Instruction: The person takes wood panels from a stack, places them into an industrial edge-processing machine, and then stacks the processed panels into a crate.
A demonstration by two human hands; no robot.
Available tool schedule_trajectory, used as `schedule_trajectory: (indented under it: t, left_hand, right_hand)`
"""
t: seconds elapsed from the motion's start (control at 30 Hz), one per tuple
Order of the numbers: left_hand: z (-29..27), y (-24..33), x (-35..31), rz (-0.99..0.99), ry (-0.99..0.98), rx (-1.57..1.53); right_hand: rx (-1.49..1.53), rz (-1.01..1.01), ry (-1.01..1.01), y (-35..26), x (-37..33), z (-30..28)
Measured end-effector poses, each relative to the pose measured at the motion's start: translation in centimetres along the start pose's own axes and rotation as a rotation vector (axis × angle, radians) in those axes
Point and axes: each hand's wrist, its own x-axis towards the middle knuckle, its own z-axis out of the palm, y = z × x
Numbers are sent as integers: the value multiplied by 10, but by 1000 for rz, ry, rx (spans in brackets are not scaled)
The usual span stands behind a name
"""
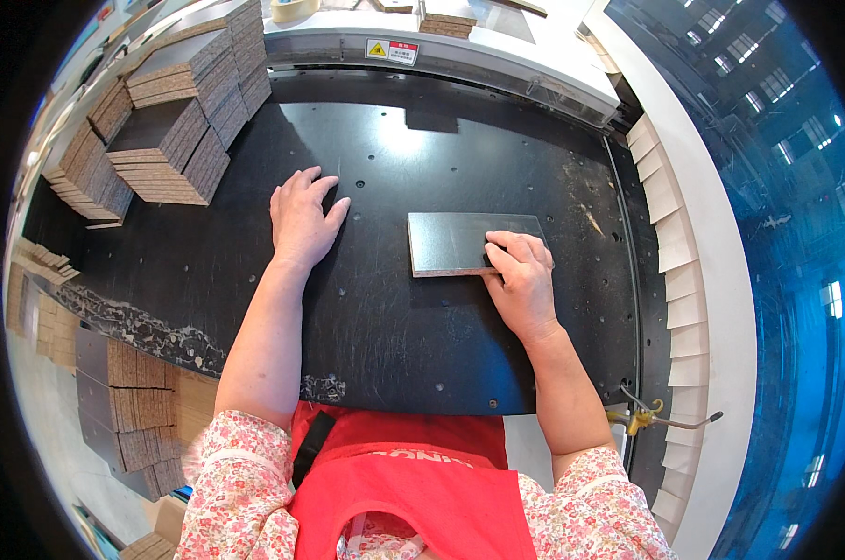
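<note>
Board [448,243] in right grip [523,278]; apron lettering [456,459] looks part-hidden.

Black, scuffed flat worktable [376,327] fills middle of frame here, dotted with small dark holes, pale worn patches along lower-left edge. White glare [399,137] of light on its upper middle. Long white machine beam [329,26] across top of frame, red, yellow and white warning label [391,51] on front. Right side: white frame [729,280], row of white strips [681,285] along inner edge. Far right: glossy blue panel [796,224], bright streaks on it, lamps or windows, can't tell from here. Pale floor [63,457], lower left.
</note>
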Motion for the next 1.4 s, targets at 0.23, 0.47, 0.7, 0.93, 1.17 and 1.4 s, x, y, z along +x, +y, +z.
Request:
schedule_trajectory:
  t: [0.23,0.47,0.7,0.93,1.17,1.4]
  left_hand:
    - [-3,2,1,-35,-48,-38]
    - [-2,0,1,-21,-42,-26]
    - [-4,2,0,-11,-28,-21]
    - [-4,-1,-1,2,-4,-48]
    - [-2,4,6,-28,69,-75]
    - [3,-3,6,-17,102,-47]
  right_hand:
    - [2,-2,14,-1,-1,-1]
    - [-4,-11,21,-2,0,-2]
    - [-11,-28,50,-2,1,-3]
    - [-8,-35,89,-3,2,-2]
    - [-46,-27,101,1,0,-2]
    - [-51,-25,123,-1,1,2]
